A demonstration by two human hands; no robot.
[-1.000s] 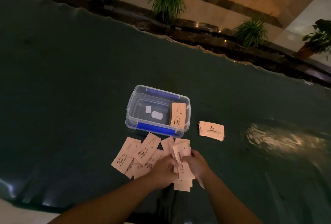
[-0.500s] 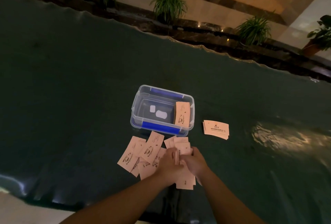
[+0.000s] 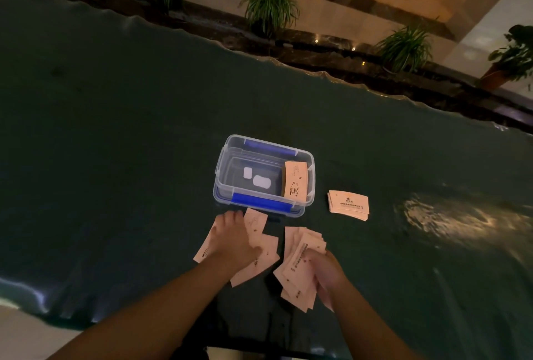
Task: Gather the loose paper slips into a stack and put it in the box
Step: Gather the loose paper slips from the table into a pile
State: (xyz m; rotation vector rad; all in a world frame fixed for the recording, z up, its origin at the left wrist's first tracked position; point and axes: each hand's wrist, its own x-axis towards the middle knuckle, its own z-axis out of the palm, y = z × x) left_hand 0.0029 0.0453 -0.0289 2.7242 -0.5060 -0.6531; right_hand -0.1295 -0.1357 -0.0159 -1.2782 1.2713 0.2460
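A clear plastic box (image 3: 219, 169) with blue clips stands on the dark table, and one stack of pink slips (image 3: 294, 184) leans against its right wall. Just in front of it my left hand (image 3: 234, 238) lies flat, fingers spread, on several loose pink slips (image 3: 261, 256). My right hand (image 3: 324, 273) grips a fanned bundle of slips (image 3: 297, 267) a little above the table. To the right of the box lies a neat stack of slips (image 3: 348, 205).
The dark green table (image 3: 115, 129) stretches far to the left and right. Its near edge runs along the bottom left. Potted plants (image 3: 269, 5) stand beyond the far edge. A bright glare patch (image 3: 450, 218) lies at the right.
My hands were together on one bundle. Now they are apart: the left has gone left onto the loose slips, while the right keeps the bundle.
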